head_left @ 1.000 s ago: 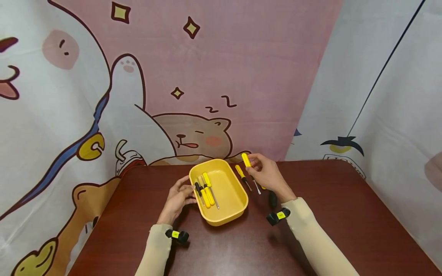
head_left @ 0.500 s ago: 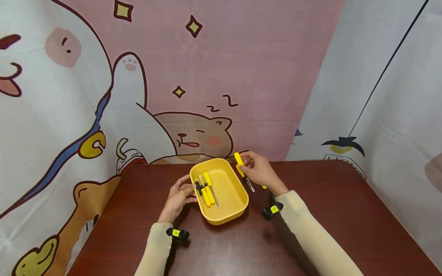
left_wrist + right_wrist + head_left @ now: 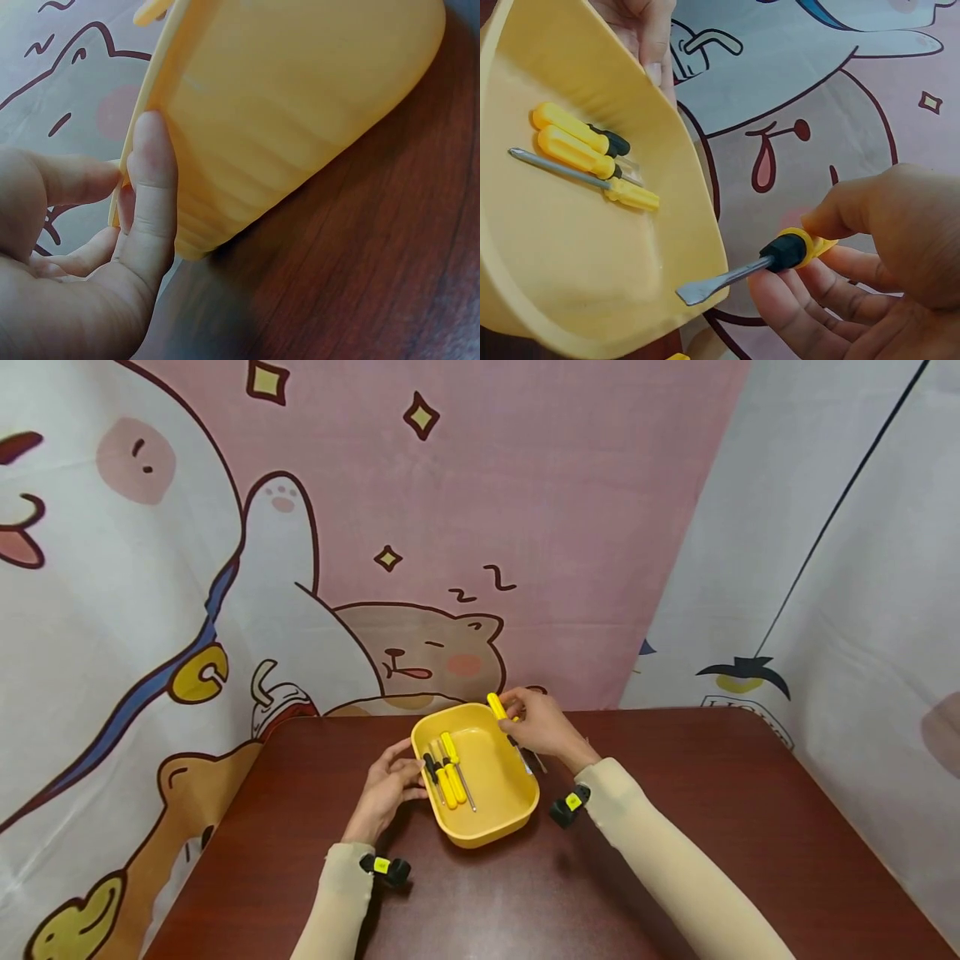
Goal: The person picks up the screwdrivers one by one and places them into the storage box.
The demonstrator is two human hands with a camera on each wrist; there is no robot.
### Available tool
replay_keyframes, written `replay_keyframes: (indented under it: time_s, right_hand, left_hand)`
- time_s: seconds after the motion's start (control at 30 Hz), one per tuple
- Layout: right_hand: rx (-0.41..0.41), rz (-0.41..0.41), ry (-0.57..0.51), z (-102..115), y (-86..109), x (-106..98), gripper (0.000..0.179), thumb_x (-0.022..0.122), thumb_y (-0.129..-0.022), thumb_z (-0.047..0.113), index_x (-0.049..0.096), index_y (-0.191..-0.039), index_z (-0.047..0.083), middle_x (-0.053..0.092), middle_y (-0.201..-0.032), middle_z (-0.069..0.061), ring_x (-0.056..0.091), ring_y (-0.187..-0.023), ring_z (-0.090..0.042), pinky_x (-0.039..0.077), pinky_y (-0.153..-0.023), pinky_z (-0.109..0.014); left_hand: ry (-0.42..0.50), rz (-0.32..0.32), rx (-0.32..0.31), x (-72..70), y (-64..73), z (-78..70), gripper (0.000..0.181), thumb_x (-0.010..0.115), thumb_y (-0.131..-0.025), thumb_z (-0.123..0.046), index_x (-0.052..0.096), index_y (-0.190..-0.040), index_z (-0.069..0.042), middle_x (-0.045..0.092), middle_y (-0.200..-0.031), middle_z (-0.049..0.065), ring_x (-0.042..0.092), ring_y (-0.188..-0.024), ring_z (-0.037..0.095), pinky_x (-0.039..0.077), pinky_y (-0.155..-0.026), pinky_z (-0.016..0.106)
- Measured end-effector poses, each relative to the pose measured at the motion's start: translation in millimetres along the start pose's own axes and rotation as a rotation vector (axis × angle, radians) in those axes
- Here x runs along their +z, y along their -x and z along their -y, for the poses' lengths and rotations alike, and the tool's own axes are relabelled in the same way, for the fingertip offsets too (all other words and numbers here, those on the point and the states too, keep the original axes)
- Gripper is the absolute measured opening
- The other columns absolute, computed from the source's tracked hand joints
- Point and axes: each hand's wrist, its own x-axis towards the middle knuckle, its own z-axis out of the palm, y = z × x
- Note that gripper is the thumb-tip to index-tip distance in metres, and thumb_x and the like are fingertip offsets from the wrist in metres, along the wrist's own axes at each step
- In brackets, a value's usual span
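Observation:
A yellow plastic tray [image 3: 498,785] rests on the table. My left hand [image 3: 382,793] pinches its left rim, and the thumb [image 3: 154,172] lies along the outer wall in the left wrist view. My right hand [image 3: 543,725] grips a flathead screwdriver [image 3: 784,253] by its yellow and black handle. Its flat tip points down over the tray's right side, apart from the floor of the tray. Several screwdrivers [image 3: 450,785], yellow and black, lie side by side in the tray's left half. One of them shows a cross tip in the right wrist view.
On the dark red-brown table [image 3: 465,902], another screwdriver [image 3: 542,764] lies right of the tray, mostly hidden behind the right hand. A cartoon-printed cloth [image 3: 585,527] hangs just beyond the table's back edge.
My right hand has carried the screwdriver leftward, from the table area right of the tray to over its right rim. The left hand and tray have stayed put.

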Motion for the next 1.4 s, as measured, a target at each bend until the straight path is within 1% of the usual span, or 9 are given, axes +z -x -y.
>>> replay_keyframes:
  time_s: [0.07, 0.23, 0.5, 0.7, 0.9, 1.1, 1.27, 1.33, 1.4]
  right_hand:
    - [0.010, 0.016, -0.007, 1.9, -2.8, 2.4, 0.038, 0.074, -0.094, 0.018, 0.064, -0.130, 0.011, 0.068, -0.103, -0.008, 0.066, -0.086, -0.020, 0.059, -0.064, -0.026]
    - [0.043, 0.052, -0.032, 5.6, -10.1, 8.1, 0.039, 0.073, -0.095, 0.016, 0.062, -0.132, 0.009, 0.067, -0.101, -0.009, 0.066, -0.077, -0.018, 0.060, -0.060, -0.025]
    - [0.078, 0.074, -0.019, 6.5, -21.7, 19.4, 0.042, 0.073, -0.094, 0.017, 0.061, -0.133, 0.007, 0.066, -0.100, -0.009, 0.067, -0.068, -0.018, 0.062, -0.059, -0.029]
    - [0.108, 0.074, 0.011, 7.5, -24.9, 25.7, 0.042, 0.074, -0.093, 0.017, 0.061, -0.132, 0.007, 0.066, -0.100, -0.010, 0.068, -0.068, -0.017, 0.063, -0.060, -0.030]
    - [0.150, 0.091, 0.016, 9.1, -26.7, 31.0, 0.043, 0.075, -0.093, 0.017, 0.061, -0.133, 0.007, 0.065, -0.100, -0.010, 0.068, -0.070, -0.019, 0.065, -0.067, -0.036]
    - [0.153, 0.137, 0.027, 9.1, -31.2, 38.8, 0.042, 0.075, -0.093, 0.017, 0.061, -0.132, 0.008, 0.064, -0.097, -0.010, 0.068, -0.067, -0.018, 0.065, -0.066, -0.035]
    - [0.144, 0.174, 0.030, 9.6, -34.3, 45.8, 0.042, 0.074, -0.093, 0.016, 0.060, -0.131, 0.006, 0.064, -0.091, -0.010, 0.067, -0.062, -0.020, 0.065, -0.072, -0.043]
    - [0.145, 0.191, 0.035, 10.4, -35.3, 48.2, 0.043, 0.074, -0.093, 0.016, 0.060, -0.132, 0.004, 0.064, -0.089, -0.010, 0.068, -0.061, -0.021, 0.065, -0.074, -0.044]
    - [0.153, 0.204, 0.045, 11.5, -36.2, 50.6, 0.045, 0.074, -0.093, 0.016, 0.060, -0.133, 0.004, 0.064, -0.089, -0.010, 0.068, -0.062, -0.022, 0.065, -0.073, -0.043]
  left_hand:
    - [-0.003, 0.002, 0.001, -0.1, -0.6, -0.1, 0.059, 0.063, -0.101, -0.009, 0.039, -0.154, -0.014, 0.060, -0.125, 0.026, 0.065, -0.079, 0.019, 0.065, -0.071, 0.036]
    - [-0.014, 0.007, 0.001, -0.4, -1.9, -0.4, 0.058, 0.063, -0.101, -0.009, 0.039, -0.154, -0.014, 0.060, -0.126, 0.027, 0.065, -0.079, 0.019, 0.065, -0.072, 0.036]
    - [-0.013, 0.001, 0.003, -0.8, -0.1, -1.2, 0.059, 0.064, -0.100, -0.010, 0.040, -0.154, -0.014, 0.059, -0.127, 0.027, 0.066, -0.079, 0.019, 0.064, -0.071, 0.035]
    - [-0.010, -0.001, 0.001, -0.5, -0.2, -0.4, 0.058, 0.063, -0.101, -0.009, 0.040, -0.153, -0.015, 0.059, -0.128, 0.027, 0.065, -0.079, 0.019, 0.064, -0.070, 0.035]
    - [-0.011, -0.005, -0.003, -0.1, 0.8, -1.3, 0.058, 0.063, -0.101, -0.010, 0.040, -0.153, -0.015, 0.059, -0.127, 0.027, 0.064, -0.081, 0.019, 0.064, -0.070, 0.034]
    - [-0.010, -0.005, -0.004, -0.6, 0.9, -1.1, 0.058, 0.063, -0.101, -0.010, 0.040, -0.154, -0.015, 0.059, -0.127, 0.027, 0.064, -0.081, 0.019, 0.064, -0.070, 0.034]
    - [-0.012, -0.005, -0.005, -0.5, 1.0, -0.8, 0.058, 0.064, -0.101, -0.010, 0.041, -0.154, -0.015, 0.059, -0.126, 0.026, 0.064, -0.081, 0.019, 0.064, -0.070, 0.034]
    - [-0.010, -0.006, -0.004, -0.1, 1.1, -1.1, 0.058, 0.064, -0.100, -0.010, 0.041, -0.153, -0.015, 0.059, -0.125, 0.026, 0.064, -0.081, 0.019, 0.064, -0.070, 0.034]
    - [-0.010, -0.002, -0.003, 0.4, 0.8, -1.4, 0.058, 0.064, -0.100, -0.010, 0.041, -0.153, -0.015, 0.059, -0.125, 0.026, 0.064, -0.081, 0.019, 0.064, -0.070, 0.034]
